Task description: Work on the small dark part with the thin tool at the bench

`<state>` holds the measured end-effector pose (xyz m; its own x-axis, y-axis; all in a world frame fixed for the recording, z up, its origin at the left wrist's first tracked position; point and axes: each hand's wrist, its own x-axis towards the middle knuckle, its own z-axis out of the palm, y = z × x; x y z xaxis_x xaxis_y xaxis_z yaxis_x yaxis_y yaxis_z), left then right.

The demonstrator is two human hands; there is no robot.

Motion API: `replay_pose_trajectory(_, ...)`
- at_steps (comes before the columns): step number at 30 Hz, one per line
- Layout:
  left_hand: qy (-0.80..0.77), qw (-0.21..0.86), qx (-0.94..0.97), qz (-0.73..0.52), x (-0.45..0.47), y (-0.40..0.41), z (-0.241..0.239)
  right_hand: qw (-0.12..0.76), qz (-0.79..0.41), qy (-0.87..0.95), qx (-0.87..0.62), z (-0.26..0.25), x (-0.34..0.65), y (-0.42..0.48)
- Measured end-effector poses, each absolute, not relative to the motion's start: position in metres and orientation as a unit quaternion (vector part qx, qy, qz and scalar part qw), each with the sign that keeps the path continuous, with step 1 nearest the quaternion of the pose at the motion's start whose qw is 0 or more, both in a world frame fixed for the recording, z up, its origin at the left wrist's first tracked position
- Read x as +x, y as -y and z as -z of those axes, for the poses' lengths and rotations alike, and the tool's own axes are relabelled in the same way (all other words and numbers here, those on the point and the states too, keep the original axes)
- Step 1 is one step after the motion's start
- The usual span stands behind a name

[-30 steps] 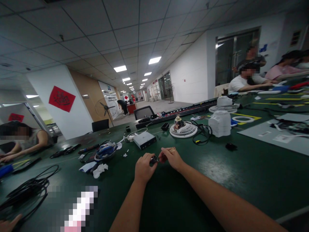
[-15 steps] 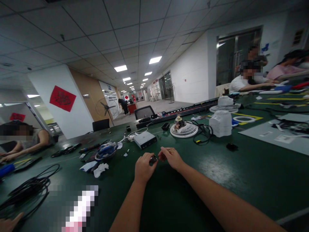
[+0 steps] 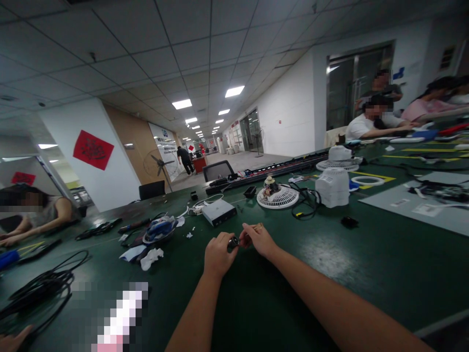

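At centre frame, left hand [image 3: 219, 255] and right hand [image 3: 261, 239] each pinch one end of the small dark cylinder [image 3: 233, 241], steadying it above the green table [image 3: 330, 274]

Left hand [image 3: 219, 254], right hand [image 3: 261, 239] meet, fingers [image 3: 246, 238] pinched together.

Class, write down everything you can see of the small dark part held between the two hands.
The small dark part is a short, roughly cylindrical piece, black with a paler, shiny end towards the camera; its material is too small to tell. The left hand and right hand pinch it from either side, over the green table.
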<state>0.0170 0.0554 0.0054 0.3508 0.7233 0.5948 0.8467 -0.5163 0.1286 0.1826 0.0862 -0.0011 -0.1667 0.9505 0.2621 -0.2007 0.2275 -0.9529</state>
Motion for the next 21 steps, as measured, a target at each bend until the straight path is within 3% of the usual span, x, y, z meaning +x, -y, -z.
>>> replay_pose_trajectory(21,0.482,0.104,-0.822,0.285,0.0175,-0.0549,-0.0056,0.569,-0.534,0.531,-0.33,0.0057,0.1832,-0.0917)
